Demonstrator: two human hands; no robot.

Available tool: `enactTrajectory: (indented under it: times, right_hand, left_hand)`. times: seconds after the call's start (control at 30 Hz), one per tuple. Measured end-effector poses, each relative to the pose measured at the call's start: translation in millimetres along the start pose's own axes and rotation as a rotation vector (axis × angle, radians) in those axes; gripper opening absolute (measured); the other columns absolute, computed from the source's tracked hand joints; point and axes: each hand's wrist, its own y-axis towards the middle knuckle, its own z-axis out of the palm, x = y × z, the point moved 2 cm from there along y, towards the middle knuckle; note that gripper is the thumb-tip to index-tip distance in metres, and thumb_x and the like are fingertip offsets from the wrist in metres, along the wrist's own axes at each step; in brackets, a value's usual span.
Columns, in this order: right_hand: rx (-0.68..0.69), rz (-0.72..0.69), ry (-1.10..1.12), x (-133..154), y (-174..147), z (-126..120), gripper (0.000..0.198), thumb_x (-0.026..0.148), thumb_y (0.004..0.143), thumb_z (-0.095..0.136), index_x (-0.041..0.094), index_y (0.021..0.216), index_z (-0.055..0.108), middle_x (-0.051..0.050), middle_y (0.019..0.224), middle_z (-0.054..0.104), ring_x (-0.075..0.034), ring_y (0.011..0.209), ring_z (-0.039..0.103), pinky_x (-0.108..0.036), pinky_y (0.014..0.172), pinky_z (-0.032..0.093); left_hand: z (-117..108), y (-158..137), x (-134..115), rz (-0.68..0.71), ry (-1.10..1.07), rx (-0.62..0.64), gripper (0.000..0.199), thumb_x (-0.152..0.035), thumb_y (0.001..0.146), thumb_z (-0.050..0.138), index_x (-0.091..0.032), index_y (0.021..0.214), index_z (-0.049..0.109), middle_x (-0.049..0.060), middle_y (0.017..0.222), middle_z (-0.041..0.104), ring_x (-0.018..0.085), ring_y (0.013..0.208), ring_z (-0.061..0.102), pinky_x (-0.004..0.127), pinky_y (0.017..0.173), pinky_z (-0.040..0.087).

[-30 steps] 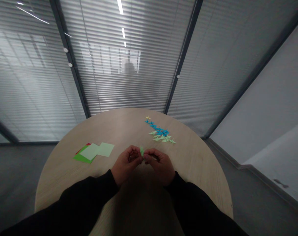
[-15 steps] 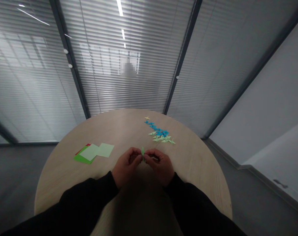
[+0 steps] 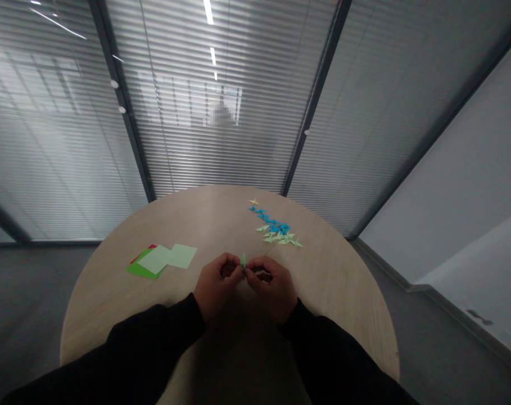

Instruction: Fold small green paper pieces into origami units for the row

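Observation:
Between my two hands is a small piece of folded light green paper [image 3: 243, 261], its narrow pointed tip sticking up. My left hand [image 3: 218, 284] pinches it from the left with thumb and forefinger. From the right, my right hand [image 3: 272, 286] pinches the same piece, its fingertips close against those of the left. The lower part of the paper is hidden by my fingers. Beyond my right hand lie several folded light green paper shapes [image 3: 284, 238] with pointed ends, touching a cluster of similar blue paper shapes [image 3: 276, 226].
A round wooden table [image 3: 112, 309] bears everything. At its left lie light green paper squares [image 3: 182, 256], overlapping a brighter green sheet [image 3: 142, 270] and a red sheet [image 3: 140, 255]. One yellow folded shape [image 3: 253, 202] sits near the far edge. Blinds [image 3: 213, 152] stand behind the table.
My fingertips have drawn slightly closer together around the folded paper, and its visible tip looks narrower. The papers and folded shapes on the table stay put; the view shifts slightly.

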Motion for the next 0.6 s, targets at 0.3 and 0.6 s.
enactTrajectory:
  times: [0.3,0.6]
  right_hand:
    - [-0.119,0.006,-0.153,5.4,-2.7,0.2,0.007,0.024,0.076,0.065,0.017,0.074,0.066,-0.003,0.069,0.066,-0.013,0.057,0.061,-0.024,0.055,0.052]
    - [0.0,-0.131,-0.122,10.2,-2.1,-1.6,0.011,0.026,0.086,0.061,0.019,0.083,0.07,-0.004,0.082,0.067,-0.014,0.069,0.064,-0.023,0.061,0.054]
  left_hand:
    - [3.1,-0.2,1.6,-0.007,-0.01,0.011,0.019,-0.034,0.077,0.064,-0.016,0.082,0.063,0.003,0.076,0.068,0.015,0.068,0.063,0.027,0.064,0.049]
    - [-3.5,-0.2,0.3,-0.016,0.041,-0.069,0.015,-0.031,0.075,0.066,-0.016,0.075,0.064,0.002,0.07,0.069,0.015,0.064,0.063,0.026,0.06,0.049]
